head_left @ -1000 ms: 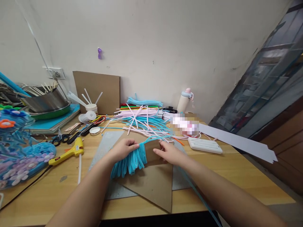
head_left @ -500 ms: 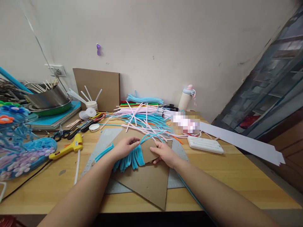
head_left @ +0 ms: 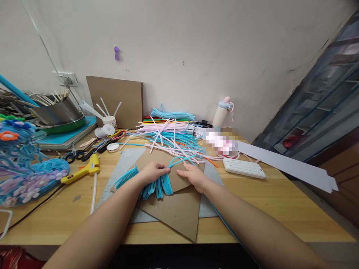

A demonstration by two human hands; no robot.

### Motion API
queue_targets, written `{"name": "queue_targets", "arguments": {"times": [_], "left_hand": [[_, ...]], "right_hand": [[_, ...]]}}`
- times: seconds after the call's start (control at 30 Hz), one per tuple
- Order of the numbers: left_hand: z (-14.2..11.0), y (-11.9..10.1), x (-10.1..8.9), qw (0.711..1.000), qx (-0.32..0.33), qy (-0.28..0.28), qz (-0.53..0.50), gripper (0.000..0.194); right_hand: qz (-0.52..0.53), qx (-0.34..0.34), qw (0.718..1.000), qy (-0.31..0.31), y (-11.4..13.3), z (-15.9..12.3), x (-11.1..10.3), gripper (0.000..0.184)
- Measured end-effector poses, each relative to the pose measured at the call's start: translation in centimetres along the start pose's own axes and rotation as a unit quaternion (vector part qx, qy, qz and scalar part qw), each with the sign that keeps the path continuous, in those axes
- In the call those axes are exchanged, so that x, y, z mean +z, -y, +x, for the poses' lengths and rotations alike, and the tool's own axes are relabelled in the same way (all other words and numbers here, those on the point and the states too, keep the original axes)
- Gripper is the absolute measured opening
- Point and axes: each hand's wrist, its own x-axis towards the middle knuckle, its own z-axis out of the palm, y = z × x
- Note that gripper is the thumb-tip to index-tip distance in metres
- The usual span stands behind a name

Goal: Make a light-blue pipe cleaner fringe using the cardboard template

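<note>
My left hand [head_left: 153, 173] is closed, with its thumb and fingers pinching blue pipe cleaner loops [head_left: 166, 185] against the upper edge of a cardboard piece [head_left: 177, 181]. Several more loops hang side by side over that cardboard, partly hidden behind my left hand and forearm. My right hand [head_left: 194, 176] grips the bare right part of the same cardboard, thumb on top and the other fingers mostly out of sight. A loose blue strand [head_left: 183, 158] arcs up from my left fingertips toward the right. Beneath lies a larger cardboard sheet [head_left: 176, 215] on a grey cutting mat [head_left: 209, 205].
Beyond my hands lies a pile of pink and blue pipe cleaners [head_left: 171, 138]. A yellow glue gun [head_left: 81, 172] with its cord, scissors [head_left: 74, 155] and a flower-covered blue craft [head_left: 33, 183] are at left. A white power bank [head_left: 244, 168] and a bottle [head_left: 221, 114] stand right.
The view has shifted slightly. My left thumb now presses farther along the upper edge, and my right fingers have closed more flatly on the cardboard. The loops stay on it.
</note>
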Motion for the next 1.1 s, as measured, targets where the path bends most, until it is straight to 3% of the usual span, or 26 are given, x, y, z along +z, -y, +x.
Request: {"name": "queue_targets", "arguments": {"times": [0.5, 0.7, 0.97, 1.1], "left_hand": [[0.0, 0.1, -0.1, 1.000, -0.010, -0.001, -0.019, 0.038], [0.0, 0.4, -0.1, 1.000, -0.003, -0.004, -0.022, 0.037], [-0.3, 0.1, 0.1, 0.998, -0.015, -0.024, -0.058, 0.034], [-0.2, 0.3, -0.1, 0.993, -0.030, -0.047, -0.100, 0.036]], "right_hand": [[0.030, 0.040, 0.998, -0.024, 0.0, 0.2, -0.8, 0.032], [0.050, 0.046, 0.997, 0.023, 0.0, -0.3, -1.3, 0.035], [0.079, 0.101, 0.992, 0.004, 0.1, -0.4, -1.1, 0.031], [0.084, 0.074, 0.994, 0.005, 0.5, -0.6, -1.4, 0.030]]}}
